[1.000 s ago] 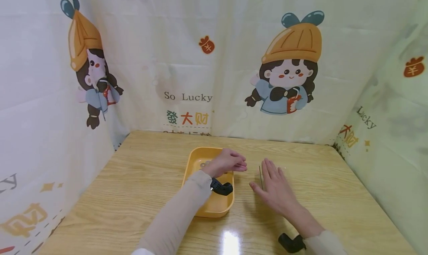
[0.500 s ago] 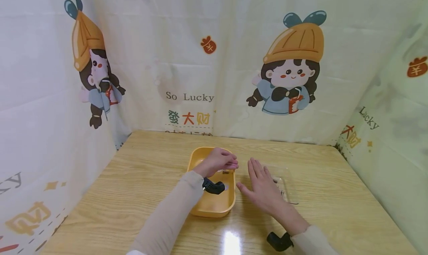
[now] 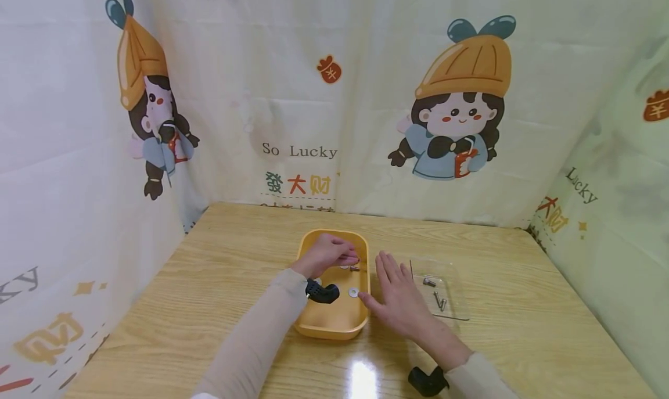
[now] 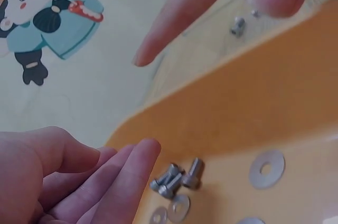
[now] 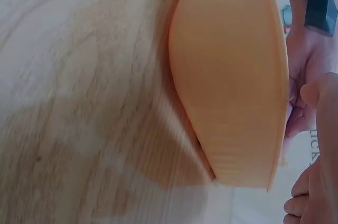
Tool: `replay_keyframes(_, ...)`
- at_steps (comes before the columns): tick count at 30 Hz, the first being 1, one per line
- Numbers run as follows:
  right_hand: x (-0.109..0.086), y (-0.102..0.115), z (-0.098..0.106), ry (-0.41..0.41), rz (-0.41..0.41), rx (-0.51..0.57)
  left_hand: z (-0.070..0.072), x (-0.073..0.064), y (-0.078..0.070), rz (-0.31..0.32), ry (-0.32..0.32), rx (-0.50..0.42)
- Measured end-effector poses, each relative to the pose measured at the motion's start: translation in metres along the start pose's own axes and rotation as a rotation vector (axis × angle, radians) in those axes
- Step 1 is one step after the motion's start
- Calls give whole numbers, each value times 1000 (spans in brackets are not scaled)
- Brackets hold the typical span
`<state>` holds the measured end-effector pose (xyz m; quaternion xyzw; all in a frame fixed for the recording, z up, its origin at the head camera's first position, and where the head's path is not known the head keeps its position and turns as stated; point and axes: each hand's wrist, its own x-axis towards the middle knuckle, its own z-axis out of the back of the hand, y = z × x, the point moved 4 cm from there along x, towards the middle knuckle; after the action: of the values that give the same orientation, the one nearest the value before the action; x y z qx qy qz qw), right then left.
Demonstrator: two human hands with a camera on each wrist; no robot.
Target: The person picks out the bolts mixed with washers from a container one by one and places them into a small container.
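Over the far part of a yellow tray (image 3: 332, 333) is my left hand (image 3: 328, 254), its fingers loosely bent and nothing visible between them. Close to its fingertips in the left wrist view, several socket-head screws (image 4: 177, 179) and a few washers (image 4: 267, 169) lie on the tray floor. My right hand (image 3: 401, 300) is just outside the tray's right side, fingers straight and together, thumb reaching toward the rim. In the right wrist view its thumb (image 5: 312, 94) shows near the tray rim, with no object in the hand.
A clear plastic box (image 3: 459, 291) sits right of my right hand, partly behind it, with several screws (image 3: 438, 299) in it. Black wrist camera mounts (image 3: 323, 293) stick out from both wrists. A printed curtain (image 3: 366, 155) encloses the wooden table (image 3: 251, 242).
My left hand has shifted left, from the tray's right rim to above its inside. My right hand has moved left too, off the clear box, uncovering the screws there.
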<state>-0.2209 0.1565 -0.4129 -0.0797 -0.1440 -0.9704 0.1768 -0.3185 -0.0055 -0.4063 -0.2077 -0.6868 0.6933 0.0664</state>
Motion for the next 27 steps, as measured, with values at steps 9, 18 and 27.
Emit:
replay_keyframes(9, 1, 11, -8, 32, 20, -1, 9, -2, 14, 41, -109, 31)
replay_keyframes(18, 0, 15, -16, 54, -5, -28, 9, 1, 22, 67, -142, 53)
replay_keyframes(27, -1, 17, -17, 51, 0, -39, 4, 5, 26, 123, -173, 59)
